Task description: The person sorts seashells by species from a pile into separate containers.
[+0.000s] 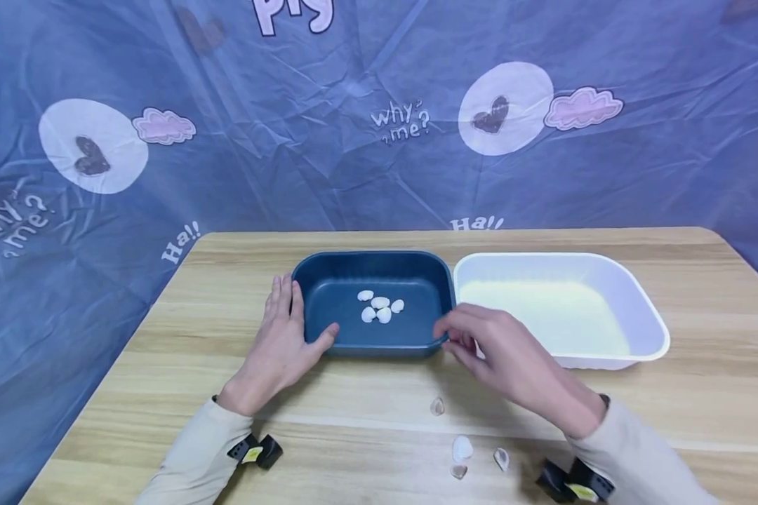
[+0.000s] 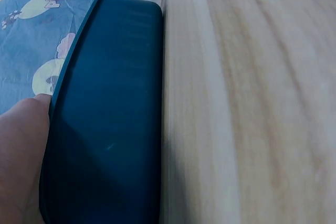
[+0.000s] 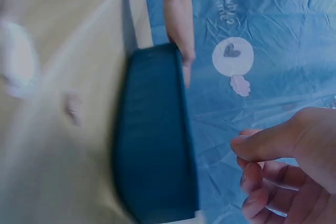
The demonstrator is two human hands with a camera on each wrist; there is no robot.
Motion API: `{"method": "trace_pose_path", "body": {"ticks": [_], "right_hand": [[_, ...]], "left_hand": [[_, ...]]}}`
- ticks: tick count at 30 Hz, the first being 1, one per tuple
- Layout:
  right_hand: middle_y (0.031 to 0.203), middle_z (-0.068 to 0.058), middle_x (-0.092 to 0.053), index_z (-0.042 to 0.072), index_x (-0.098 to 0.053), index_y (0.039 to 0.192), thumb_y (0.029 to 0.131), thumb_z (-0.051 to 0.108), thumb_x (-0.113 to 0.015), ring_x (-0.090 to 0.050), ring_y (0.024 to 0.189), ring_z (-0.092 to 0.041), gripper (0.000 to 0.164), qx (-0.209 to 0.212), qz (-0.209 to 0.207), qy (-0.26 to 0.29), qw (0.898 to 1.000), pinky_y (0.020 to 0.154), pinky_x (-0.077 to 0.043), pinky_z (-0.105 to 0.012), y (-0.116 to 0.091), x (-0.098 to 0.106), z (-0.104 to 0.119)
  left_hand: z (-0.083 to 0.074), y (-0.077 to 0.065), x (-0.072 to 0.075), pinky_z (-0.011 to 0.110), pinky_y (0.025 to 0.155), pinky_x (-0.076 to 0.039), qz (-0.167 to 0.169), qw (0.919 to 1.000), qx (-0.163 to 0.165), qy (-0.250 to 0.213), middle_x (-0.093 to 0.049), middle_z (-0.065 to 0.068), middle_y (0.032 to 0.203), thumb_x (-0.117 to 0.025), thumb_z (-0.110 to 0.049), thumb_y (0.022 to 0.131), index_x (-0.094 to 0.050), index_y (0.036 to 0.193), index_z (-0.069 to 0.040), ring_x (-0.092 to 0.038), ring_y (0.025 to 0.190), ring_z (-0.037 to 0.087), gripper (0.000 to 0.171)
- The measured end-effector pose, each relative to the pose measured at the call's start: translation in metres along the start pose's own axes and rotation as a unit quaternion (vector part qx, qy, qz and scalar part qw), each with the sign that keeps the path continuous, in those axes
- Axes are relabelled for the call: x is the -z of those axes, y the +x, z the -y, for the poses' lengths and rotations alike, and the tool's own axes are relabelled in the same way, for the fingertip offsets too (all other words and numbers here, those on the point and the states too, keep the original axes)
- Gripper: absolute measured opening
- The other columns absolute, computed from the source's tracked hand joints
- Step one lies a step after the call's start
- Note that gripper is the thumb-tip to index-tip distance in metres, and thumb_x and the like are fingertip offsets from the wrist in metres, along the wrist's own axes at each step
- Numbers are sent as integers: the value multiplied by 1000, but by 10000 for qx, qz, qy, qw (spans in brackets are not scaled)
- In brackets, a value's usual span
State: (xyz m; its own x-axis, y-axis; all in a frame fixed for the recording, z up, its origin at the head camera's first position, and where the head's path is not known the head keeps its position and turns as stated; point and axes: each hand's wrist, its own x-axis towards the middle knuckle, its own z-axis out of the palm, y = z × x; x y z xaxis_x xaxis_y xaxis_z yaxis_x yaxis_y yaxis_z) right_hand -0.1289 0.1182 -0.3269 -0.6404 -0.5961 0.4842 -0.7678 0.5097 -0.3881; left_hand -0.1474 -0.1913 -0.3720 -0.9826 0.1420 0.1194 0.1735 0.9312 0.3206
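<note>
My left hand [image 1: 281, 351] rests at the left end of a dark blue plastic basin [image 1: 371, 348], fingers fairly straight along its wall and thumb over the front rim. Inside lie several small white shells [image 1: 383, 315]. Above the basin's front right corner is my right hand [image 1: 502, 354], its fingers loosely bent. Nothing shows between the thumb and fingers of the right hand [image 3: 294, 166] in the right wrist view, where it looks apart from the basin. Near the front of the table are a white shell [image 1: 462, 449] and brownish shells [image 1: 502, 459].
A white plastic basin [image 1: 653, 344] stands right beside the blue one. Both are on a light wooden table [image 1: 354, 463]. A blue printed cloth [image 1: 328, 161] hangs behind the table's far edge.
</note>
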Motion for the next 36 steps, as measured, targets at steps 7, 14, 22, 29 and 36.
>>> {"method": "trace_pose_path", "body": {"ticks": [7,14,22,29,36], "right_hand": [[85,12,-62,17,-69,91,72,-7,-74,-51,72,4,31,265,567,114,9980,61,-44,-9,-46,-9,1],[94,13,-63,21,-70,100,81,6,-76,-54,80,4,26,294,1586,704,9844,66,-45,-11,-72,-15,-10],[87,19,-50,24,-69,101,76,8,-79,-45,72,7,32,578,2287,839,9682,64,-36,-6,-73,-18,-10],[87,20,-50,26,-69,99,74,8,-80,-46,73,8,33,735,2437,805,9637,65,-36,-5,-71,-21,-5],[88,20,-50,26,-67,101,78,7,-77,-46,74,7,31,462,2502,945,9625,63,-40,-10,-71,-20,-6]], "left_hand": [[-2,-1,2,49,118,-2,4,9998,-99,174,3,26,158,-47,-63,92,-14,147,14,13,145,35,100],[-5,4,6,47,118,-1,68,9994,-230,235,-1,25,158,-34,-71,92,-15,149,11,11,146,32,102],[-11,14,10,48,118,-6,319,9989,-277,205,-11,27,157,-34,-72,91,-17,148,11,2,147,36,102],[-9,14,8,48,118,-6,379,9989,-227,129,-14,26,157,-31,-71,92,-19,148,10,-1,147,36,100],[-10,15,6,46,119,-6,202,9992,-330,99,-23,26,154,-37,-64,95,-25,147,10,-4,147,34,92]]}}
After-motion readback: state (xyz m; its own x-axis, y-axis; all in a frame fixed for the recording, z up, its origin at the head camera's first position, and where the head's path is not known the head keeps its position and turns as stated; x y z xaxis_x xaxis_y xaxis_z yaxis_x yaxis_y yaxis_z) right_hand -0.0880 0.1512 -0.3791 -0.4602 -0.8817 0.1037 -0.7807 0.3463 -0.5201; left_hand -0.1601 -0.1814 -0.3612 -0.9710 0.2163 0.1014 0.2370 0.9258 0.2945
